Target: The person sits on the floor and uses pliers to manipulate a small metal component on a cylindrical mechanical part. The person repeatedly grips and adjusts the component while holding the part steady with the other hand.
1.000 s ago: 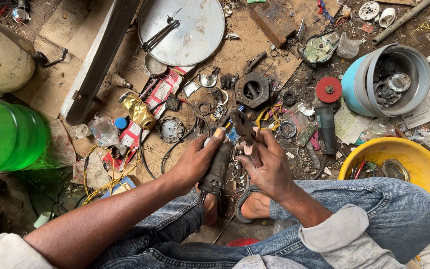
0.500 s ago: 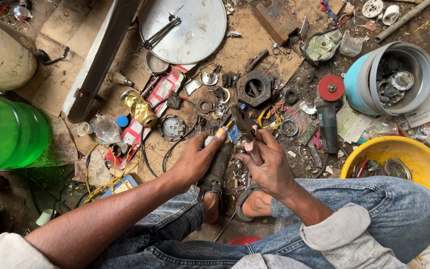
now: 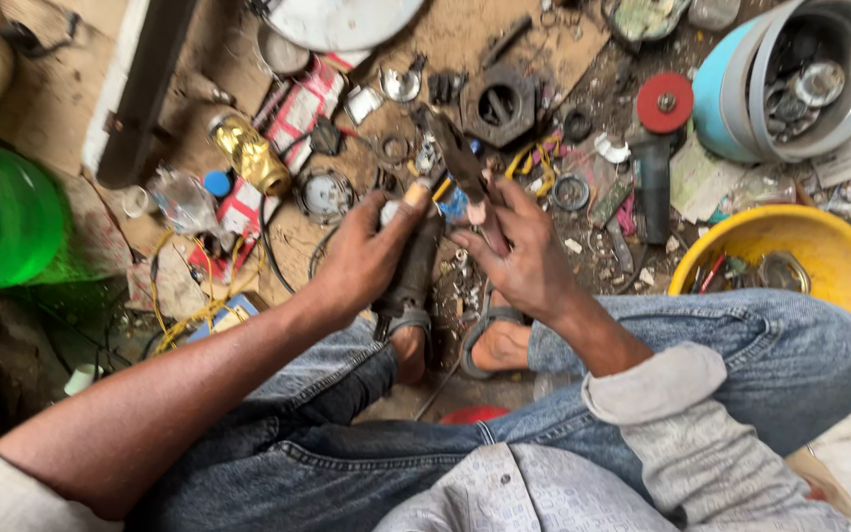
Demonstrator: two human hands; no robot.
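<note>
green bottle [image 3: 2, 217] cut off at left edge; small scattered parts indistinct.

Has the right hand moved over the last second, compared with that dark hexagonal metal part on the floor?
No. The right hand sits just below the hexagonal part as before, gripping the dark tool.

A dark, grimy cylindrical tool body [image 3: 414, 271] stands nearly upright just above the sandalled feet [image 3: 490, 340]. Beside it to the right, dark metal pliers [image 3: 465, 167] tilt up and away from the feet, handles low, nose high.
</note>
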